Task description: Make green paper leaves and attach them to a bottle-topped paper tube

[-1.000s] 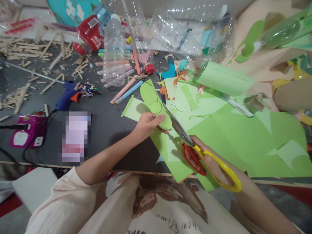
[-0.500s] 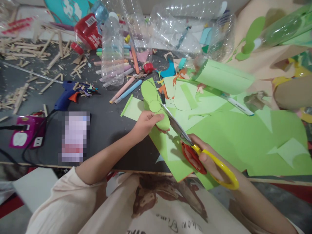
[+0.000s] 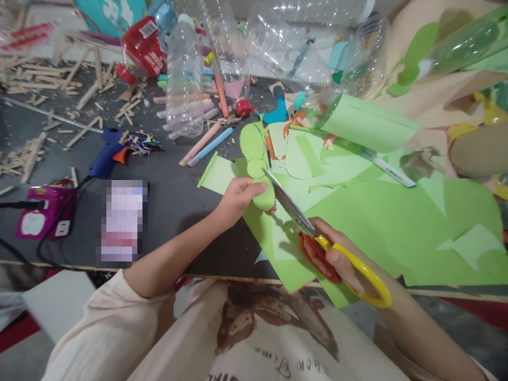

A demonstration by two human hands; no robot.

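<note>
My left hand (image 3: pixel 238 197) pinches a green paper cut-out (image 3: pixel 254 153) made of rounded lobes, holding it up over the dark table (image 3: pixel 170 201). My right hand (image 3: pixel 337 254) grips scissors (image 3: pixel 317 233) with a red and a yellow handle ring. Their blades point up and left and meet the cut-out's right edge, just beside my left fingers. Under both hands lie large green paper sheets (image 3: pixel 397 227) and lighter green offcuts.
A blue glue gun (image 3: pixel 107 153) and a purple power strip (image 3: pixel 43 217) lie at the left. Clear plastic bottles (image 3: pixel 184 79), chalk sticks (image 3: pixel 206 143), a red tub (image 3: pixel 145 45) and wooden sticks (image 3: pixel 39 84) crowd the back. A white marker (image 3: pixel 389 170) lies on the paper at the right.
The cut-out has turned and shifted slightly right in my left hand. The scissor blades have closed further along its edge. My right hand has barely moved.
</note>
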